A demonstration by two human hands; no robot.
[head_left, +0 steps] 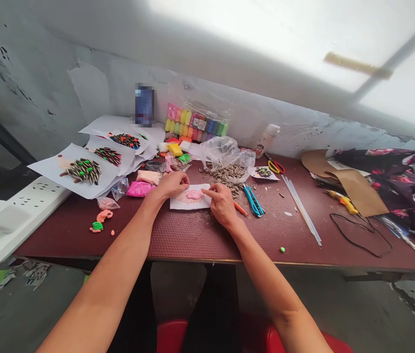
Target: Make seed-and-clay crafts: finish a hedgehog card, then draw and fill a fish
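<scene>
A small white paper card (178, 205) with an outlined drawing lies on the table in front of me. A flat lump of pink modelling clay (194, 194) sits on the drawing. My left hand (172, 185) rests at the card's upper left corner, fingers bent, apparently holding nothing. My right hand (223, 203) is at the card's right side, its index finger stretched out onto the pink clay's edge, the other fingers bent. Sunflower seeds (229, 174) are heaped just beyond my right hand, partly under a clear plastic bag (222, 147).
Finished seed hedgehog pictures (82, 169) are stacked at left beside a white power strip (34, 201). Clay packs (141, 189) lie nearby. To the right are a blue utility knife (254, 201), scissors (275, 166), glue sticks (303, 211) and a glue gun (345, 201) with its cord.
</scene>
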